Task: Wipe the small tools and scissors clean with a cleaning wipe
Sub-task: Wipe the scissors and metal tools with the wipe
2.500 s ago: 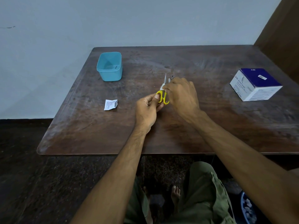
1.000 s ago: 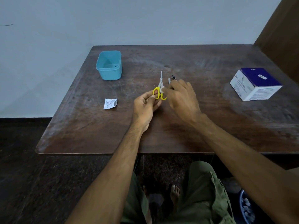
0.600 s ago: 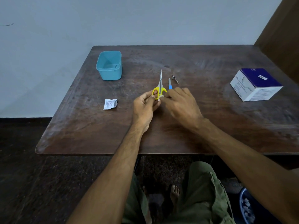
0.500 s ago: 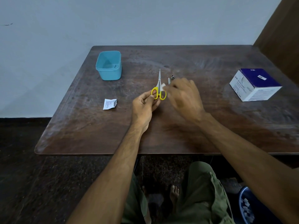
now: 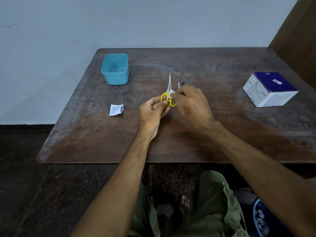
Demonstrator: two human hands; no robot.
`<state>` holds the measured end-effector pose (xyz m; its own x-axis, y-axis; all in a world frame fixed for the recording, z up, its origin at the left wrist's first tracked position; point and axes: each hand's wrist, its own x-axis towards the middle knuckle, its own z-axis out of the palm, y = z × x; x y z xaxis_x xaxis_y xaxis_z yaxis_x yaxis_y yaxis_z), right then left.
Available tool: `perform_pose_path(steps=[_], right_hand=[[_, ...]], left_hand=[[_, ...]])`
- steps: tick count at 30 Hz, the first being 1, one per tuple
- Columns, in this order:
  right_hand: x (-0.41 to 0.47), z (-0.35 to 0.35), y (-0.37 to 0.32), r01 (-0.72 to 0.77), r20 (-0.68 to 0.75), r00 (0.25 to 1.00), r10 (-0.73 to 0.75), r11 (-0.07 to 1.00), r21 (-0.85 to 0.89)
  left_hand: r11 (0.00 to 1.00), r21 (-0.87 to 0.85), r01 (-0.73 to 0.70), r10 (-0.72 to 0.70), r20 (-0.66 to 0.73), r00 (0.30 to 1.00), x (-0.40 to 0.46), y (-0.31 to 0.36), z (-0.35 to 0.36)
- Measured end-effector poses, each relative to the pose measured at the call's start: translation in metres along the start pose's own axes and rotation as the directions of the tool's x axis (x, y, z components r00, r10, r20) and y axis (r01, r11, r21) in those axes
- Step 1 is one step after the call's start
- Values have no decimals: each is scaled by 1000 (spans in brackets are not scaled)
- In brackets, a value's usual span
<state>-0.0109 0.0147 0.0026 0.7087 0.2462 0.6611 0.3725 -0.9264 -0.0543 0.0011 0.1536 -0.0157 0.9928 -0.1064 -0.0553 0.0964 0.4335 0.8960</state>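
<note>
Small scissors [image 5: 169,86] with yellow handles point away from me over the middle of the dark wooden table [image 5: 171,134]. My left hand [image 5: 153,111] pinches the yellow handle loops. My right hand [image 5: 191,104] presses a small white cleaning wipe [image 5: 171,95] against the scissors just above the handles. Just behind my right hand lie two small tools on the table: a slim grey one [image 5: 178,85] and a nail clipper [image 5: 183,81], both partly hidden by my fingers.
A light blue plastic tub [image 5: 115,69] stands at the back left. An opened white wipe sachet [image 5: 116,109] lies left of my hands. A white and dark blue box [image 5: 270,89] sits at the right. A blue bin [image 5: 263,219] is on the floor by my knee.
My right hand has slid the wipe back and forth along the scissors, between blades and handles. My left hand has kept hold of the yellow handles in nearly the same spot.
</note>
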Motion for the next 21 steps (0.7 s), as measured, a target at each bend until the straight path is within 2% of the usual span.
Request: perform_pose_path(steps=[2, 4, 8, 10, 16, 21], right_hand=[[12, -3, 2, -67, -44, 997, 69, 996, 56], [21, -4, 2, -88, -30, 996, 89, 996, 26], [15, 5, -4, -6, 107, 994, 23, 988, -155], [9, 6, -4, 13, 134, 991, 11, 985, -173], [26, -3, -2, -42, 106, 993, 59, 986, -160], [18, 4, -13, 60, 74, 996, -47, 981, -185]], left_hand=[[1000, 11, 0, 0, -3, 1000, 0, -1, 0], [1000, 13, -1, 1, -5, 1000, 0, -1, -1], [999, 33, 3, -3, -4, 1000, 2, -3, -2], [999, 52, 2, -2, -1, 1000, 2, -4, -3], [997, 77, -2, 1, 16, 1000, 2, -4, -2], [998, 69, 3, -4, 9, 1000, 0, -2, -1]])
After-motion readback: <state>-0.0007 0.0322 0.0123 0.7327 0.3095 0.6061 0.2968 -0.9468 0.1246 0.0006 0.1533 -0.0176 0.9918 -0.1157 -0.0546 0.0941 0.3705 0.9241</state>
